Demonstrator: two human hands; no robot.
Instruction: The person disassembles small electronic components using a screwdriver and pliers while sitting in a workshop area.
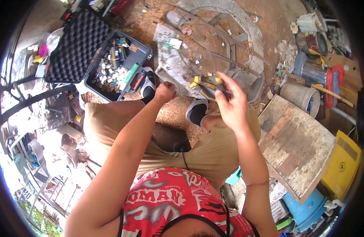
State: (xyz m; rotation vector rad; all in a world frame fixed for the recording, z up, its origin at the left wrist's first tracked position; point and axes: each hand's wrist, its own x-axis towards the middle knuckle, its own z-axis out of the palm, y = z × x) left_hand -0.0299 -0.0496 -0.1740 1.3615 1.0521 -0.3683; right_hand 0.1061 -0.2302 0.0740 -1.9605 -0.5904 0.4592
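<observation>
My right hand (233,100) is closed around a black-and-yellow hand tool (209,87), which looks like a pair of pliers. The tool is above the near edge of a grey concrete ring (172,65), and its working end is hard to make out. To its left, my left hand (165,93) is curled closed between my knees, near my left shoe. What its fingers hold, if anything, is hidden. Beside my left leg stands an open hard case (140,49) with small pale pieces and dark parts heaped inside.
The case's lid (77,47) has dark egg-crate foam. Metal bars cross the ring, with scraps lying on and within it. On the right are a worn wooden board (296,146), a tipped bucket (300,96), a yellow plastic panel (342,166) and a blue tub (306,207).
</observation>
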